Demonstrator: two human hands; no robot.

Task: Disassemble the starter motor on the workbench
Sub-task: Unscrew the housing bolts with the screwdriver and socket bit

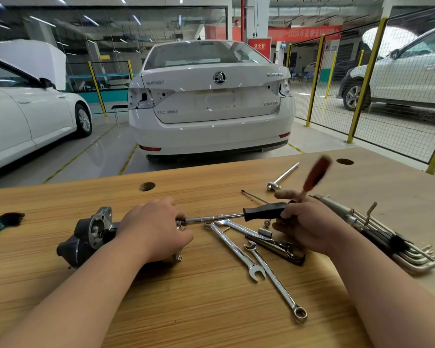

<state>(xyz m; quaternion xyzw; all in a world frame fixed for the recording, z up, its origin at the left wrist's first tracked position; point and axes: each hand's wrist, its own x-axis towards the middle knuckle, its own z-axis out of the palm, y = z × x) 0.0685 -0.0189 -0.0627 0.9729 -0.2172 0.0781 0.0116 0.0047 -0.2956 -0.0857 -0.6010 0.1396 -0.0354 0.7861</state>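
Left hand [156, 229]: fingers curled over the starter motor [86, 237], which lies on the workbench [211, 310], left of centre. Right hand [309, 227]: fingers wrapped round the black handle of a socket driver [264, 211]. Its shaft runs level to the motor's end at the left fingertips. Blurred red-handled screwdriver [315, 173] sticks up behind the right hand. Wrenches [236, 249] lie between the forearms.

Single head-worn wide-angle view, forward and down, close over the workbench [211, 310], white car [211, 109] beyond.

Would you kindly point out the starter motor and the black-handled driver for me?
starter motor [82, 236], head view, on its grey end housing.
black-handled driver [264, 211], head view, on its black handle.
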